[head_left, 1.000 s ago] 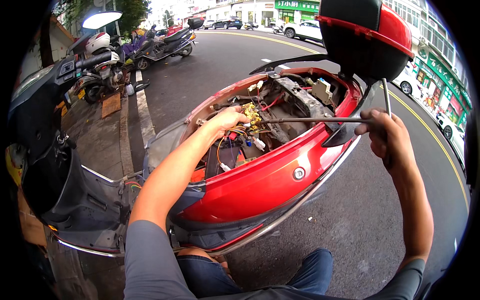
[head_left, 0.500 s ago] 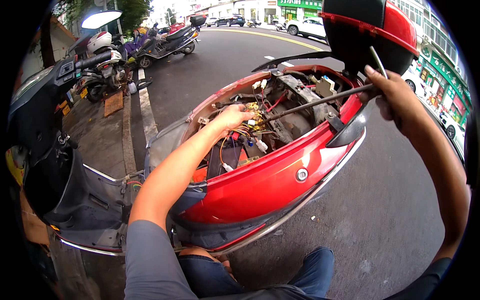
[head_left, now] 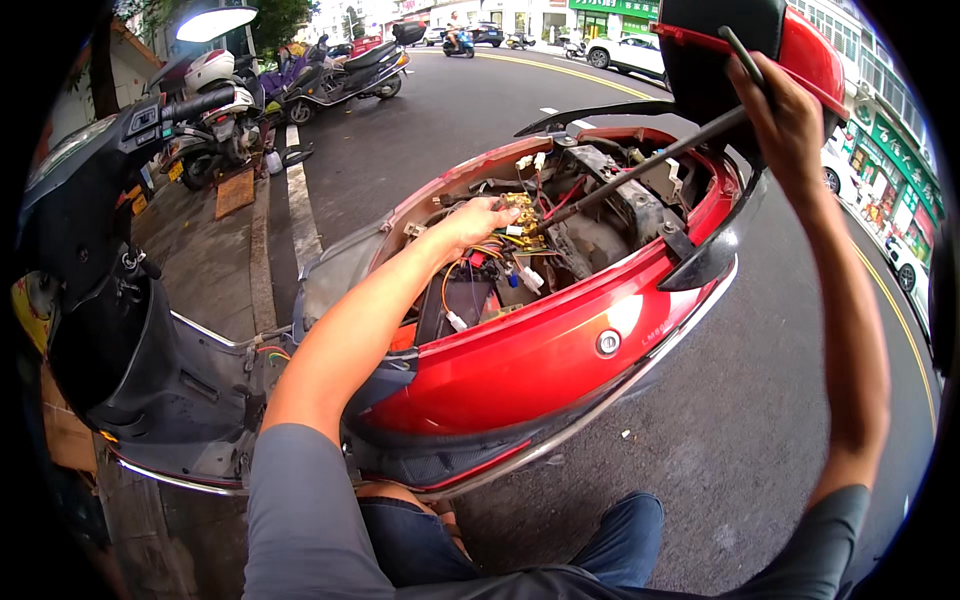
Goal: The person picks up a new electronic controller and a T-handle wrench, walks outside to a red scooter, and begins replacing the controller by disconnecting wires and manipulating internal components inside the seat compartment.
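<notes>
A red electric scooter (head_left: 500, 385) stands in front of me, its seat area laid bare so wiring and frame parts show. My left hand (head_left: 472, 224) reaches inside, fingers closed on a yellowish metal part (head_left: 523, 210) that has wires running to it. With my right hand (head_left: 787, 130) raised at the right, I grip the crossbar end of a long dark T-handle wrench (head_left: 650, 170). Its shaft slants down to the left, and the tip meets the yellowish part beside my left fingers. White connectors (head_left: 531, 279) hang on loose wires just below.
Behind the bay rises a red and black top box (head_left: 700, 60), close to my right hand. A black grab rail (head_left: 700, 262) juts from the scooter's side. The handlebar (head_left: 195, 104) is at the left. Parked scooters (head_left: 350, 82) and a white car (head_left: 628, 57) stand farther off.
My right hand has turned and moved slightly up, tilting the wrench more steeply. The left hand stays on the yellowish part. A blue scooter with a rider has appeared on the road.
</notes>
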The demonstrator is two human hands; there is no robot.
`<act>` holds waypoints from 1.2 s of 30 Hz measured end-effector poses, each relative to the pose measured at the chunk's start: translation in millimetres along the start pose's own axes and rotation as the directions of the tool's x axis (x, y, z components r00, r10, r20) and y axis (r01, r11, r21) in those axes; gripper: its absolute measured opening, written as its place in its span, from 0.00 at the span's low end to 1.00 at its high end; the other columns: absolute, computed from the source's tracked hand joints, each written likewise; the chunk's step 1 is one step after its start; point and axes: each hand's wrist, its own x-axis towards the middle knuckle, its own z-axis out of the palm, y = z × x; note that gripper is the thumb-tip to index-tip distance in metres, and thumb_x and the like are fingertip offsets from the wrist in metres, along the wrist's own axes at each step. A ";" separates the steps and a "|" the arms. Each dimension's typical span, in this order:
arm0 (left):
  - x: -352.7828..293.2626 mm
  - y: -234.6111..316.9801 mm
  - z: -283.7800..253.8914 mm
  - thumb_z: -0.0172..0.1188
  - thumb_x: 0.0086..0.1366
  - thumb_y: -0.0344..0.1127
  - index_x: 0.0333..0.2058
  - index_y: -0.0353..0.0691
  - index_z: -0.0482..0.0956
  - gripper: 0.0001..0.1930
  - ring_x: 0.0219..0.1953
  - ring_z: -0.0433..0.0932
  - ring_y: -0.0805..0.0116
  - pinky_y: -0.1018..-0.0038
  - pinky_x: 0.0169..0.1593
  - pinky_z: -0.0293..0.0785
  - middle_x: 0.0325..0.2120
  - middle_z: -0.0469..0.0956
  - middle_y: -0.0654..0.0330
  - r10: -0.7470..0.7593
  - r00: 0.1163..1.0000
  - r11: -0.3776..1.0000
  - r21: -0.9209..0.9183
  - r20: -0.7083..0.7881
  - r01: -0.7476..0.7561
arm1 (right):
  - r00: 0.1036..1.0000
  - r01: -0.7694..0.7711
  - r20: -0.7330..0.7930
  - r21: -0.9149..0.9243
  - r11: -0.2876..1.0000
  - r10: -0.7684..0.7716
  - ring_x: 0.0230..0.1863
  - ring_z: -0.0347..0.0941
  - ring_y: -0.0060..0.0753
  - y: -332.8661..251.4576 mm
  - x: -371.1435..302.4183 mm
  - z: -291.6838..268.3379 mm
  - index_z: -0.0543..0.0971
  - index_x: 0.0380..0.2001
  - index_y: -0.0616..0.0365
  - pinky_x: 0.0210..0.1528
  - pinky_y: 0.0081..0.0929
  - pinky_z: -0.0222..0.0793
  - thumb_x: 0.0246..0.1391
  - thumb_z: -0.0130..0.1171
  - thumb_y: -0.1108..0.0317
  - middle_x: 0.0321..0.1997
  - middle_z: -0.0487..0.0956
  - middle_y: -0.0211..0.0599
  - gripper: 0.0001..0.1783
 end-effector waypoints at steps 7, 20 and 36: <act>3.2 -20.3 -23.5 0.57 0.64 0.44 0.47 0.36 0.74 0.19 0.47 0.68 0.77 0.77 0.53 0.61 0.43 0.75 0.65 -0.019 1.000 1.000 0.018 -0.002 0.019 | 0.699 0.173 -0.273 0.961 0.214 0.661 0.59 0.65 0.37 -88.0 23.1 84.2 0.70 0.49 0.63 0.64 0.38 0.63 0.68 0.37 0.55 0.58 0.69 0.44 0.22; -0.9 -16.4 -22.8 0.66 0.54 0.32 0.47 0.31 0.72 0.23 0.42 0.74 0.74 0.76 0.47 0.71 0.41 0.77 0.60 -0.028 0.996 0.999 -0.030 0.090 0.030 | 0.430 -0.888 0.884 0.377 0.264 0.185 0.39 0.80 0.38 -31.4 47.3 -8.6 0.71 0.46 0.62 0.40 0.30 0.79 0.55 0.50 0.57 0.40 0.81 0.47 0.21; 10.7 -27.5 -29.1 0.62 0.60 0.36 0.47 0.35 0.74 0.18 0.41 0.72 0.77 0.78 0.45 0.69 0.41 0.76 0.64 0.005 0.996 0.997 -0.077 0.088 0.002 | 0.784 0.006 0.345 0.827 -0.563 0.516 0.39 0.77 0.35 -44.3 29.4 73.7 0.73 0.41 0.63 0.62 0.35 0.59 0.65 0.40 0.59 0.31 0.79 0.37 0.18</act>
